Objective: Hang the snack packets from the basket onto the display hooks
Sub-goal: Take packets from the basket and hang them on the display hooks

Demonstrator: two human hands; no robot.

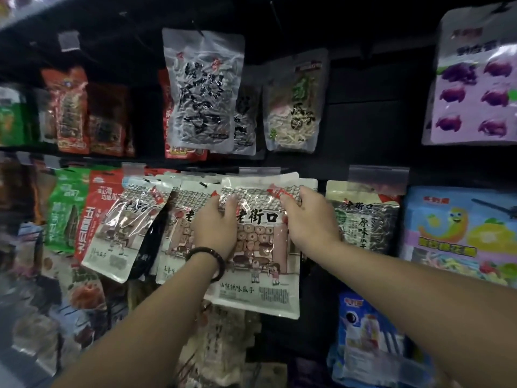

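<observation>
A cream snack packet [260,270] printed with a street scene and black characters hangs flat against the dark display wall at the middle row. Both hands grip its upper part. My left hand [215,225], with a dark bead bracelet on the wrist, holds its upper left. My right hand [307,219] pinches its upper right corner near a red label. The packet's top edge reaches a clear tag holder [258,171]; the hook itself is hidden. Similar cream packets [126,228] hang tilted to its left. The basket is out of view.
A clear packet of striped seeds [202,88] hangs above. A dark-and-cream packet [363,217] hangs just right of my right hand. Purple [475,88] and colourful [458,233] packets fill the far right; red and green ones [84,208] fill the left. A dark bare wall patch [372,119] lies upper right.
</observation>
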